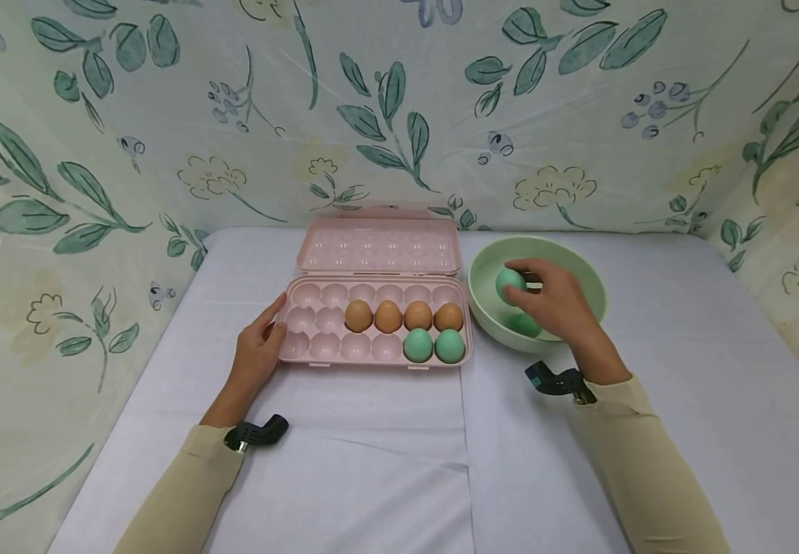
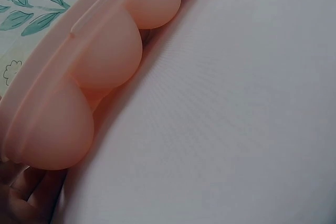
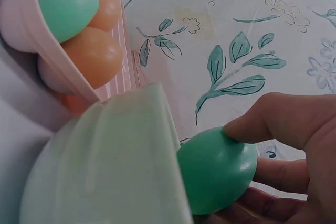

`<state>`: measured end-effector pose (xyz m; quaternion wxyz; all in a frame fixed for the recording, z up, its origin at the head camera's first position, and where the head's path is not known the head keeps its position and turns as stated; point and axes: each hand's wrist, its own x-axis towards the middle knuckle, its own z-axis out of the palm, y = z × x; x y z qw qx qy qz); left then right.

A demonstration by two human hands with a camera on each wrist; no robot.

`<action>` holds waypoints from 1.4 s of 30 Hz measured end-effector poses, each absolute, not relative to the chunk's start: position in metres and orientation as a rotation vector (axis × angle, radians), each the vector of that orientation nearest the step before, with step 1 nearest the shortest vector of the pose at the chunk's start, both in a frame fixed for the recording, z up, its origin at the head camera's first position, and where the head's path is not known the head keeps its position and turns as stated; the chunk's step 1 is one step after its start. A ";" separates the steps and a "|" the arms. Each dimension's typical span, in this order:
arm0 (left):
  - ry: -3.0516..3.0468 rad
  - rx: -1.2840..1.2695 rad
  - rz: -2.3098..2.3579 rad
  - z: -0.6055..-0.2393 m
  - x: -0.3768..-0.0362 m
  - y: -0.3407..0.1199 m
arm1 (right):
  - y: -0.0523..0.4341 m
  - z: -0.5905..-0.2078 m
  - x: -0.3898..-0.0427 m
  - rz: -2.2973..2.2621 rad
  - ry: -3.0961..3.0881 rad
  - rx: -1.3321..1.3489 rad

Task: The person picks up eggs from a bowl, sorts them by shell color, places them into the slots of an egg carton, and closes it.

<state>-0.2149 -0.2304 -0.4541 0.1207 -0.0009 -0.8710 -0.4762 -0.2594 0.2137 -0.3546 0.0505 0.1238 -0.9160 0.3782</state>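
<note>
**Green egg lifted over the bowl beside a half-filled tray**

White cloth covers the counter (image 1: pixel 385 462), and floral-print fabric with teal leaves (image 1: pixel 399 115) walls it in on three sides.

Nearest the camera are two cream-coloured sleeves, each with a small black wrist-mounted device. The left hand (image 1: pixel 257 346) lies at the left end of the pink plastic egg tray (image 1: pixel 316 323), fingers fairly straight and relaxed, thumb up against the tray's rim; it grasps nothing. The left wrist view shows the rounded undersides of the tray's cups resting on the cloth, with fingertips just visible at the corner.

Within the tray, two green eggs (image 1: pixel 434 345) sit in the nearest row at the right end, and four brown eggs (image 1: pixel 403 316) fill the right part of the middle row. Remaining cups hold nothing. Its hinged pink lid (image 1: pixel 378 246) lies open behind it.

Just right of the tray stands a pale green round bowl (image 1: pixel 489 261). The right hand (image 1: pixel 557 302) is over it, fingers and thumb curled around a green egg (image 1: pixel 510 283) held above the bowl's inside, near its left rim. Another green egg (image 1: pixel 525 325) lies in the bowl beneath that hand, partly hidden.
</note>
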 end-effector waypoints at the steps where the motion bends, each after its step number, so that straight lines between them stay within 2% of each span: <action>1: -2.545 -0.002 -1.391 -0.454 -0.215 -0.230 | 0.213 -0.354 -0.259 1.159 -2.778 0.389; 25: -2.516 -0.007 -1.459 -0.453 -0.215 -0.231 | 0.191 -0.351 -0.249 1.327 -2.618 0.476; 42: -2.456 -0.024 -1.557 -0.456 -0.214 -0.233 | 0.144 -0.348 -0.250 1.513 -2.580 0.513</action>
